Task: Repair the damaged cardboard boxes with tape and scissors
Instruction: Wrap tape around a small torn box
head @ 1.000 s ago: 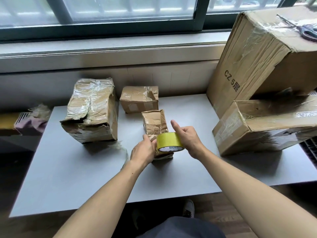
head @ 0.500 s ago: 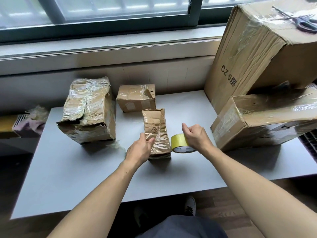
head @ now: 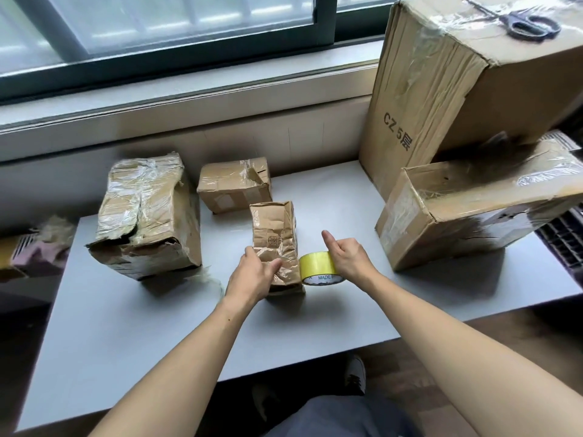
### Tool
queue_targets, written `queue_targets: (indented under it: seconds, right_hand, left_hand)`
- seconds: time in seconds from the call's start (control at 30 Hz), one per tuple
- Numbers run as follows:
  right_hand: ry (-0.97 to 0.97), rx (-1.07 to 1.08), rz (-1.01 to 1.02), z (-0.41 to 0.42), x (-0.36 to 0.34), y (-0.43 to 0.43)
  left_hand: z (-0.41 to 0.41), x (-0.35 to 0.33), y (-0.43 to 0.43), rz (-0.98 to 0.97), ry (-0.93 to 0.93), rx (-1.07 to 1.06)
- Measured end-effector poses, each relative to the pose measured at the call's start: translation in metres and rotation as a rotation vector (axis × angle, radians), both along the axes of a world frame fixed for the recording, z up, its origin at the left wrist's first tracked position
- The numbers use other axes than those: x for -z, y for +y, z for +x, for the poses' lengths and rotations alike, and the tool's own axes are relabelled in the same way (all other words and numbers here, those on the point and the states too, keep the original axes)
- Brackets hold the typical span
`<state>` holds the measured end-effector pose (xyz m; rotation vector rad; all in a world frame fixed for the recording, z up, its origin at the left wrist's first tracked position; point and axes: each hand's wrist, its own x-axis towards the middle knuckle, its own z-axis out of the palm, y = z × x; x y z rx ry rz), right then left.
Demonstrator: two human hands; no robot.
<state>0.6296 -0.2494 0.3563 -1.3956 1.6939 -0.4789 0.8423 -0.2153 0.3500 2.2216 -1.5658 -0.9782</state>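
A small crumpled cardboard box (head: 275, 234) stands in the middle of the grey table (head: 132, 326). My left hand (head: 252, 275) grips its near left corner, thumb across the taped front. Just right of the box, a yellow tape roll (head: 315, 266) sits at table level. My right hand (head: 347, 257) holds the roll from its right side with fingers curled round it and thumb raised. Scissors (head: 523, 22) lie on top of the tall box (head: 457, 89) at the back right.
A large crushed, taped box (head: 148, 216) stands at the left, with a smaller box (head: 235, 184) behind the middle one. A torn open box (head: 473, 212) lies at the right under the tall one. A window sill runs behind the table.
My right hand has carried the tape roll from on top of the small box's near end to its right side, down by the table. My left hand has stayed on the box.
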Motion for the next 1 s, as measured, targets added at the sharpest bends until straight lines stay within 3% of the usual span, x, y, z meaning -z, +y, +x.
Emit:
queue_targets:
  seconds: [0.13,0.23,0.3,0.4,0.5,0.67,0.83,0.93,1.0]
  right_hand:
    - [-0.036,0.013,0.025,0.000,0.000,0.003]
    - [-0.018,-0.016,0.028,0.005,-0.002,0.003]
    - [-0.017,-0.019,0.015,0.008,-0.003,0.003]
    - [-0.021,-0.021,0.016,0.009,-0.004,0.003]
    - [-0.030,-0.016,0.022,0.006,-0.003,0.004]
    - [-0.068,-0.045,0.034,0.006,-0.001,0.005]
    - [-0.424,-0.085,-0.017,0.001,-0.016,0.003]
    - [-0.437,-0.257,-0.063,0.007,-0.032,-0.003]
    - [-0.341,-0.352,-0.089,0.016,-0.038,-0.007]
  left_hand:
    - [-0.005,-0.010,0.000,0.008,-0.098,0.016]
    - [-0.017,-0.020,0.001,-0.271,-0.559,0.139]
    - [-0.032,-0.025,-0.003,-0.354,-0.676,0.269]
    - [-0.049,-0.027,-0.011,-0.113,-0.660,0.288]
    - [-0.051,-0.027,-0.022,-0.008,-0.723,0.333]
    - [-0.050,-0.024,-0.032,-0.017,-0.913,0.764]
    - [-0.029,-0.031,-0.041,-0.024,-0.796,0.757]
    - [-0.011,-0.034,-0.042,0.016,-0.614,0.717]
    - [-0.005,-0.033,-0.036,0.037,-0.430,0.613]
